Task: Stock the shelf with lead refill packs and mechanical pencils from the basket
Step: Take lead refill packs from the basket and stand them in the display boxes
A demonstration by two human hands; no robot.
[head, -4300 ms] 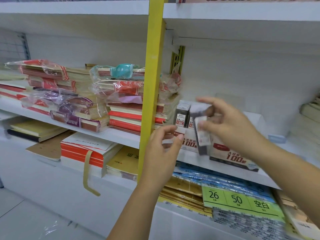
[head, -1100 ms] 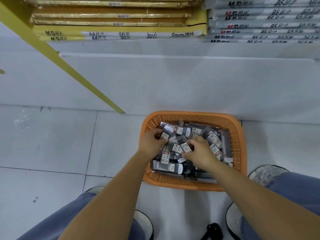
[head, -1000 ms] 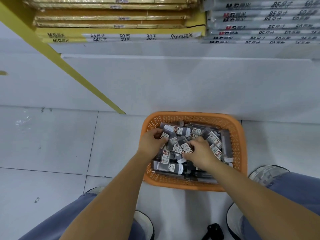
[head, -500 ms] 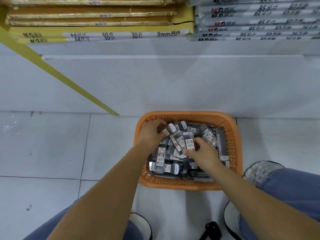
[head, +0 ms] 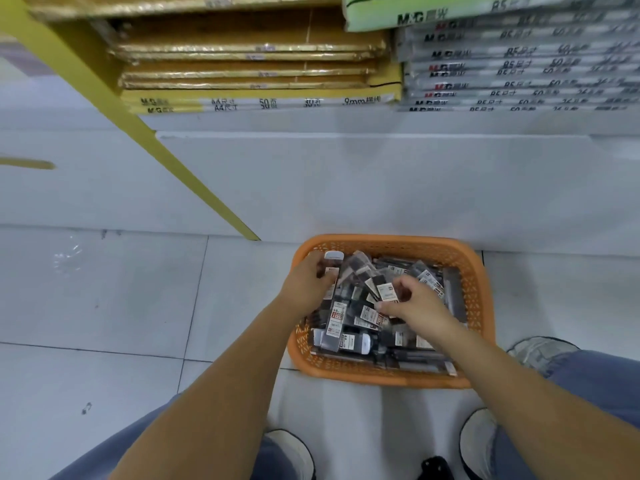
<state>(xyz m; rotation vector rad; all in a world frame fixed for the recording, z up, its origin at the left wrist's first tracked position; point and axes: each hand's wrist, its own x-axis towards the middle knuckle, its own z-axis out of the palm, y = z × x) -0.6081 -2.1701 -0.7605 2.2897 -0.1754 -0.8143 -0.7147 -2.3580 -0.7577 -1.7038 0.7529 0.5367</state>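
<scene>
An orange plastic basket [head: 474,296] stands on the floor tiles at the foot of the shelving. It is filled with several small dark lead refill packs [head: 349,341] with white labels. Both hands are inside the basket. My left hand [head: 306,282] is at the far left corner, fingers curled round a dark pack with a white cap [head: 333,261]. My right hand [head: 415,304] is in the middle, pinching a labelled pack [head: 385,291] between thumb and fingers. No mechanical pencils can be told apart in the pile.
The bottom shelf above holds stacked yellow notebook packs [head: 249,71] on the left and grey packs [head: 519,64] on the right. A yellow upright [head: 138,133] slants down to the floor left of the basket. My shoes [head: 540,351] and knees flank the basket.
My left hand has slid to the basket's far left corner and closed on a capped pack. My right hand has lifted a labelled pack. The view has tilted up a little.
</scene>
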